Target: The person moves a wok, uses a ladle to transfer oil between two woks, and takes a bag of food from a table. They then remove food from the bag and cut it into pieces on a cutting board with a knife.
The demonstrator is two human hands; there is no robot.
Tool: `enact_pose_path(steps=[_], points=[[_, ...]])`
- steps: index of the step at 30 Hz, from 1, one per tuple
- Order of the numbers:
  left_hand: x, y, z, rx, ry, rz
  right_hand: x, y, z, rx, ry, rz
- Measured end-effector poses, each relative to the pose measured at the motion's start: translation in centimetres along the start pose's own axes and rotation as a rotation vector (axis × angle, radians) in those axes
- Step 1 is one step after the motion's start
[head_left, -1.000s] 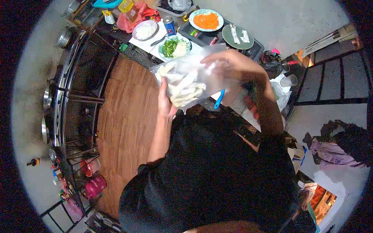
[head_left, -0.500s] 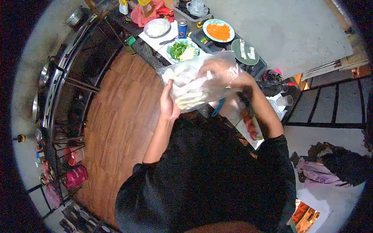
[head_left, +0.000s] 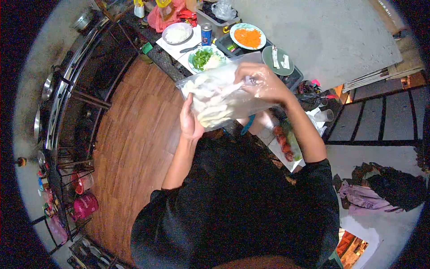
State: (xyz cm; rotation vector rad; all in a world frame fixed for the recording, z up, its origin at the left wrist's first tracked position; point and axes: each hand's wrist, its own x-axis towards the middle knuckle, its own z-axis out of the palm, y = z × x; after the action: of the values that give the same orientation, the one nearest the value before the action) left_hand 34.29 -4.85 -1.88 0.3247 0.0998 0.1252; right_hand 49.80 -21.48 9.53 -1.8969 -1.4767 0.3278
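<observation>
A clear plastic bag (head_left: 210,101) with pale, whitish pieces inside is held up in front of my chest. My left hand (head_left: 191,123) grips its left lower side, thumb on the near face and the other fingers hidden behind. My right hand (head_left: 260,83) has its fingers curled on the upper right part of the bag, bunching the plastic. Just beyond the bag stands a plate of chopped greens and pale bits (head_left: 204,58), partly covered by the bag's top edge. To the right of that is a green plate (head_left: 289,67) with white strips on it.
Farther back are a plate of shredded orange vegetable (head_left: 247,36), a bowl of white food (head_left: 177,33) and a blue can (head_left: 206,35). Red pieces (head_left: 283,141) lie on the counter below my right forearm. Wooden floor (head_left: 130,148) stretches to the left; dark shelving (head_left: 101,101) lines that wall.
My right hand has shifted and now shows more plainly, with its fingers curled on the bag's plastic. The bag has moved slightly left. My left hand keeps its hold.
</observation>
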Motion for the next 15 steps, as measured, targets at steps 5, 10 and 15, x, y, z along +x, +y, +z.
enact_pose_path(steps=[5, 10, 15], points=[[0.1, -0.1, -0.5, -0.064, -0.035, -0.014, -1.2, -0.2, -0.5, -0.035, 0.116, -0.061], [-0.1, -0.3, -0.3, -0.089, -0.01, 0.002, -2.4, -0.7, -1.6, 0.099, 0.196, -0.077], [-0.7, -0.2, -1.3, -0.107, -0.048, -0.006, -4.8, 0.3, -2.8, 0.444, 0.358, 0.04]])
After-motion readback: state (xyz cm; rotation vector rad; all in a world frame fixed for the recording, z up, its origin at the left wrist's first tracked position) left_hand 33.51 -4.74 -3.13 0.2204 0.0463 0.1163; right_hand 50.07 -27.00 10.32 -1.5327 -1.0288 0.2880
